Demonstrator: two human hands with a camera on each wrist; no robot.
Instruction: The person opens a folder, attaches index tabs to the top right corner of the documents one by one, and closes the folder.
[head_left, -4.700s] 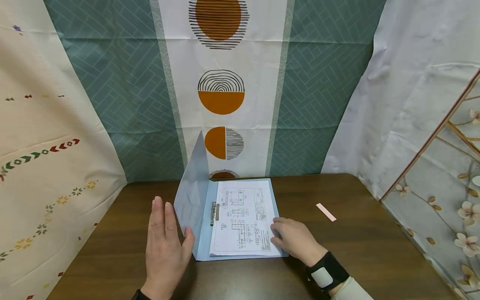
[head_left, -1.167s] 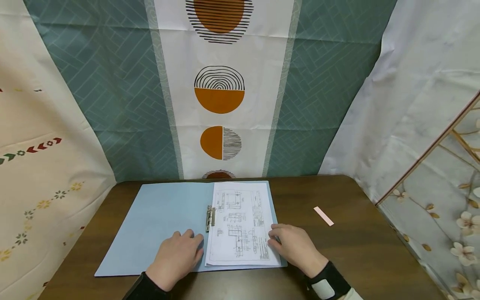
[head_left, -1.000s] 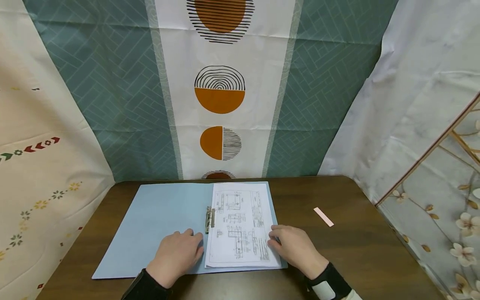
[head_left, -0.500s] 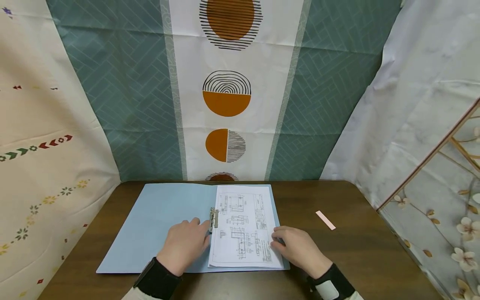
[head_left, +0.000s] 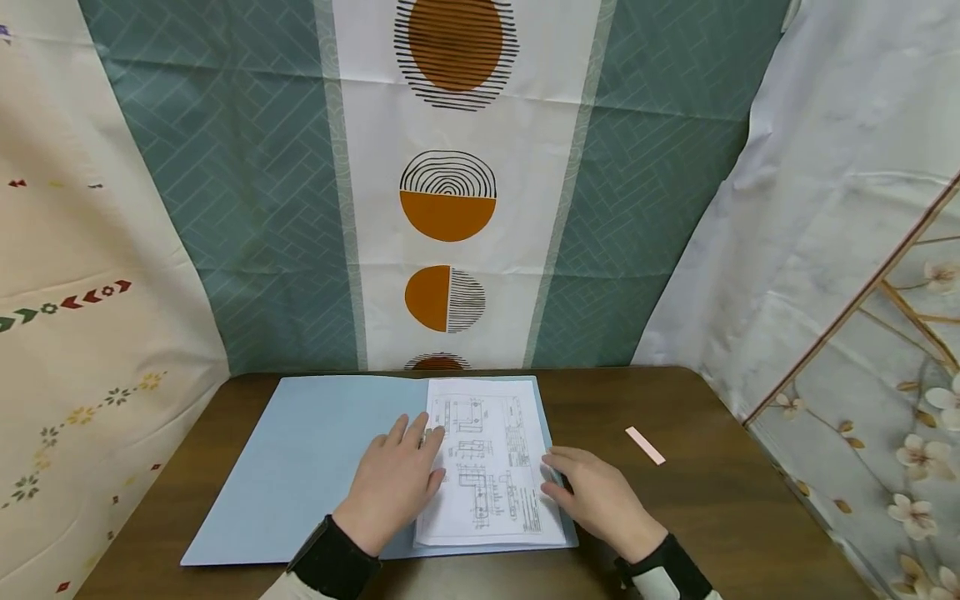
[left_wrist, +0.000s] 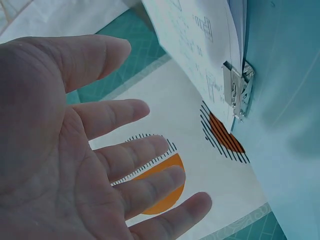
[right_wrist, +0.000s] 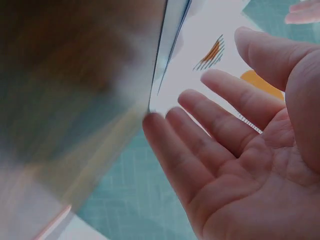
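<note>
A light-blue file folder (head_left: 322, 450) lies spread flat on the table. White sheets with technical drawings (head_left: 487, 500) lie on its right half, stacked. A metal spring clip (left_wrist: 237, 87) grips their left edge; in the head view my left fingers mostly cover it. My left hand (head_left: 393, 483) is over the fold, palm down, fingers extended. In the left wrist view that hand (left_wrist: 100, 150) shows a gap to the folder and holds nothing. My right hand (head_left: 600, 504) is at the right edge of the sheets, fingers loosely bent. The right wrist view shows its palm (right_wrist: 255, 185) with nothing held.
A small pale-pink strip (head_left: 645, 446) lies on the brown table (head_left: 712, 517), right of the folder. Behind the table's far edge hangs a patterned cloth (head_left: 465, 308). Further cloths border the left and right sides.
The folder's cover, upright 4.7 seconds ago, now lies flat to the left. My left hand has since moved right and forward over the clip, fingers straightening. The right hand stays at the sheets' edge.
</note>
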